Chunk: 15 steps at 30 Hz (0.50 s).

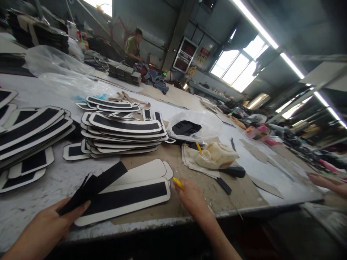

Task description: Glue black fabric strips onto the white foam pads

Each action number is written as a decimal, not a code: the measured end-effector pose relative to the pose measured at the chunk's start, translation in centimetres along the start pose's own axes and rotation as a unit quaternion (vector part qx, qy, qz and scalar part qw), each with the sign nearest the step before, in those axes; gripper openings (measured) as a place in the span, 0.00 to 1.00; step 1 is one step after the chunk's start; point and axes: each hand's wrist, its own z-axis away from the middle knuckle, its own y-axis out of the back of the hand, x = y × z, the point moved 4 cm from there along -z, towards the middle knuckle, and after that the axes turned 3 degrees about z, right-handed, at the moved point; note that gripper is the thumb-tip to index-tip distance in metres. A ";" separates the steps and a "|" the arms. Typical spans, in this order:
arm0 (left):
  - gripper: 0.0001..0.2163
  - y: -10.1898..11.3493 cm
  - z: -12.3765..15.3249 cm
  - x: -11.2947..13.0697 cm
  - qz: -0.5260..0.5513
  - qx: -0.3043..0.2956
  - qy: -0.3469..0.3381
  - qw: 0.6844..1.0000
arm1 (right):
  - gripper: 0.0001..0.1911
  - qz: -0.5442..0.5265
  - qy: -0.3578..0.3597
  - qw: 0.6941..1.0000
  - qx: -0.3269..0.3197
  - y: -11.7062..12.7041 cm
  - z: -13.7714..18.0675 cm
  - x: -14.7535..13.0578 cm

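My left hand (46, 225) is closed around a bunch of black strips (107, 178), which fan out above the table. Beneath them lies a long off-white piece (155, 201) with a black strip along its middle, and plain off-white pieces (148, 169) overlap behind it. My right hand (193, 198) grips a slim yellow stick (177, 182) at the right ends of these pieces; its tip is too small to make out. Farther right, a cream plastic container (222, 154) lies cut open, stained with a whitish substance, with another yellow stick (198, 147) in its opening.
Stacks of black-and-white pieces (124, 124) stand behind, with more (32, 126) at left. A clear plastic bag (206, 122) holds black parts. A black handle (235, 171) lies beside the container. One person (132, 47) stands far back; another person's arm (328, 183) shows at right.
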 end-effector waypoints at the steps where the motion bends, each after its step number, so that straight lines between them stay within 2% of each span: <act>1: 0.25 0.0 0.0 0.1 -0.003 0.001 0.000 1.000 | 0.20 -0.027 0.005 1.000 -0.005 -0.3 0.0 0.1; 5: 0.23 0.2 0.9 1.1 0.011 -0.025 -0.002 1.000 | 0.18 -0.146 0.044 0.988 -0.032 -1.4 -0.3 -0.7; 8: 0.20 0.8 1.6 1.6 0.047 -0.046 -0.007 0.998 | 0.14 -0.218 0.048 0.974 -0.020 -1.6 -0.5 -1.5; 10: 0.20 1.3 2.1 1.6 0.098 -0.050 -0.007 0.994 | 0.16 -0.289 0.051 0.956 -0.023 -1.4 -0.4 -2.0; 13: 0.24 1.9 2.8 1.4 0.174 -0.079 0.007 0.982 | 0.19 -0.405 0.050 0.910 -0.072 -1.3 0.1 -2.8; 15: 0.25 2.2 3.1 1.4 0.199 -0.095 0.007 0.975 | 0.20 -0.443 0.043 0.890 -0.095 -1.1 0.5 -3.4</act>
